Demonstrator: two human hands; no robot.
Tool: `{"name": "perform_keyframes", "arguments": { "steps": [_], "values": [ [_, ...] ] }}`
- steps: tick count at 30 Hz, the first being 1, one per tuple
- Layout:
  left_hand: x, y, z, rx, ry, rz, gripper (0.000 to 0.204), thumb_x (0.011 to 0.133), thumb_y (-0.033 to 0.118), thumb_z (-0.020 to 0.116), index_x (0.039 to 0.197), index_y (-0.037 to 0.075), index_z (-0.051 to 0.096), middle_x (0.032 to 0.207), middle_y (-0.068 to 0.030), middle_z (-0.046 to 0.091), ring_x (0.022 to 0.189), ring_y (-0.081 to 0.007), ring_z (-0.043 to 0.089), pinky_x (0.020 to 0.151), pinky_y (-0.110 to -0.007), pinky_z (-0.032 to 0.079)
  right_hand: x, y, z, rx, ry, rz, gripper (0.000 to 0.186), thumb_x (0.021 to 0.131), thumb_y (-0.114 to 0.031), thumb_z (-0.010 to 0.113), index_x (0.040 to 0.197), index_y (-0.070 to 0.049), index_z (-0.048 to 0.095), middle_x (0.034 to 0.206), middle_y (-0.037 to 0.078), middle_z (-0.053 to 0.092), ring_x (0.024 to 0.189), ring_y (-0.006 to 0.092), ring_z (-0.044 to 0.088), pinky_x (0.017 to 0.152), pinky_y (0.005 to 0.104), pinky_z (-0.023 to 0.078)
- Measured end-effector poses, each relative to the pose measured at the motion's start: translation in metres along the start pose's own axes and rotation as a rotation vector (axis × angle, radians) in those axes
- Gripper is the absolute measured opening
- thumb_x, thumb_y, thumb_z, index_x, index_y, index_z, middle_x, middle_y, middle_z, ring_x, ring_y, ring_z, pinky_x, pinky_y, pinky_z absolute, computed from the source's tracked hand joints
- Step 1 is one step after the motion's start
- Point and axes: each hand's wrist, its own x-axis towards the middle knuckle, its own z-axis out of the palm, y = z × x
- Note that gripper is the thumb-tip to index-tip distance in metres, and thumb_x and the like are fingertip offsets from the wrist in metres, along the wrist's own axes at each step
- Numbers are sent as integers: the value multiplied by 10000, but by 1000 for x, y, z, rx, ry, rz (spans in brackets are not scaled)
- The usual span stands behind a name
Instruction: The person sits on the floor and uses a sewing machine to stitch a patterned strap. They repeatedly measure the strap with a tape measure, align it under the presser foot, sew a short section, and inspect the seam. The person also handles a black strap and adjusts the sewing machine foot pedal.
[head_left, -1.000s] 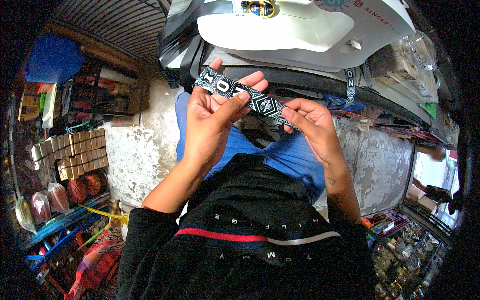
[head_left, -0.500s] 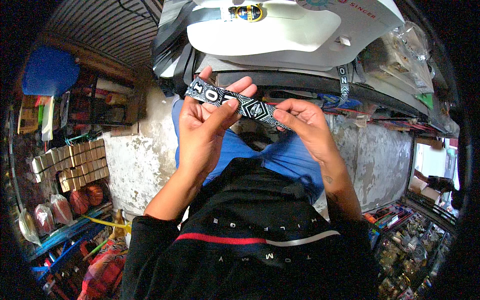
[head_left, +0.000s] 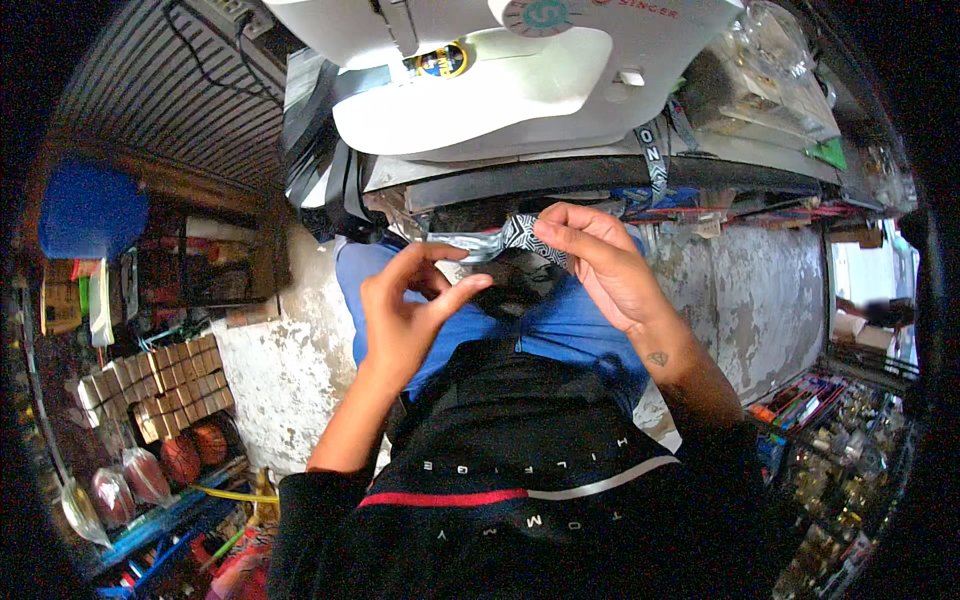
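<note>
Black-and-white patterned woven strap is my landmark; I see it stretched just below the front edge of the white sewing machine, above the blue-trousered lap. Left of the strap, the left hand has thumb and forefinger curled toward the strap's grey, paler end, the other fingers spread; I cannot tell whether it actually pinches it. On the strap's right end, the right hand is clamped, fingertips pressing the patterned part from above. My worry: if the left hand's hold is as loose as it looks, that end could slip and drop into the lap. A second strip of the same patterned webbing hangs off the tabletop right of the strap and might snag the right hand.
</note>
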Motion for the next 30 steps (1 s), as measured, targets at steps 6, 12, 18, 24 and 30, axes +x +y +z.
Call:
{"name": "perform_keyframes", "arguments": {
  "steps": [6,12,18,24,30],
  "values": [
    [9,11,9,404,228,772,296,618,131,749,904,186,698,828,24,571,679,-140,520,582,-279,385,-10,-3,10,138,-19,78,115,868,-125,588,939,-37,608,911,12,626,890,80,551,836,217,394],
    [20,24,12,401,256,902,243,630,158,719,870,165,683,924,2,595,782,-171,547,712,-325,384,-20,-5,12,145,-18,78,168,883,-177,572,969,-39,613,924,17,619,882,95,547,837,252,399],
    [23,33,28,-622,39,9,73,825,63,646,857,11,607,854,-12,627,835,-86,557,764,-219,422,-16,-5,6,116,261,-61,216,895,-179,566,1051,-33,599,1016,54,613,908,125,568,847,275,427],
    [29,33,30,-916,-135,-206,44,852,55,614,870,17,603,804,14,612,740,-23,534,700,-168,404,-17,-22,8,-491,227,-470,222,810,-143,674,959,5,603,950,44,556,882,104,535,809,235,414],
    [25,40,27,-909,-171,-185,31,848,37,609,868,16,599,790,19,614,718,-16,522,669,-157,392,-14,-36,13,-487,234,-491,163,801,-99,677,911,5,615,927,36,541,873,99,526,784,226,408]
  ]
}}
